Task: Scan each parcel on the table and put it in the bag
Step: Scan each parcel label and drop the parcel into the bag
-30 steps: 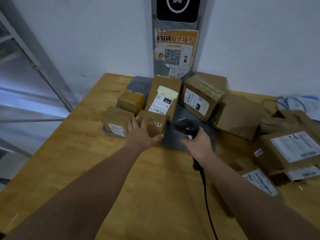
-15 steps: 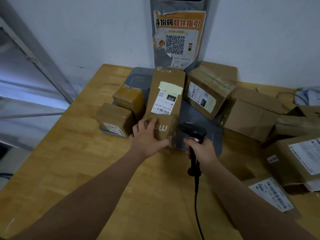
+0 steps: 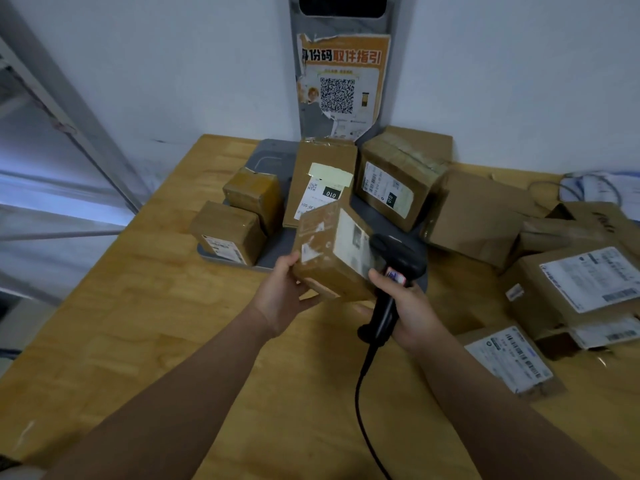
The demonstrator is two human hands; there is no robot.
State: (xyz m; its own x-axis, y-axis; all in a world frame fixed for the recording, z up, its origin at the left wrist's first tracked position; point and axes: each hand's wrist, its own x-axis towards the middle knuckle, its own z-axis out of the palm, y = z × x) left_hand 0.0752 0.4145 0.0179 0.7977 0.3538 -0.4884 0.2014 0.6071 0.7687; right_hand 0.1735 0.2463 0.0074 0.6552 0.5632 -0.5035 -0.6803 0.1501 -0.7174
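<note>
tbh the left hand (image 3: 280, 297) grips the small parcel (image 3: 330, 252) by one edge while the right hand (image 3: 414, 308) clutches the barcode scanner (image 3: 398, 259), so it could slip.

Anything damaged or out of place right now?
The orange QR poster on the grey post is torn and peeling along its edges. The parcel gripped by the left hand shows scuffed, torn label remnants. Boxes at right lie heaped askew.
</note>
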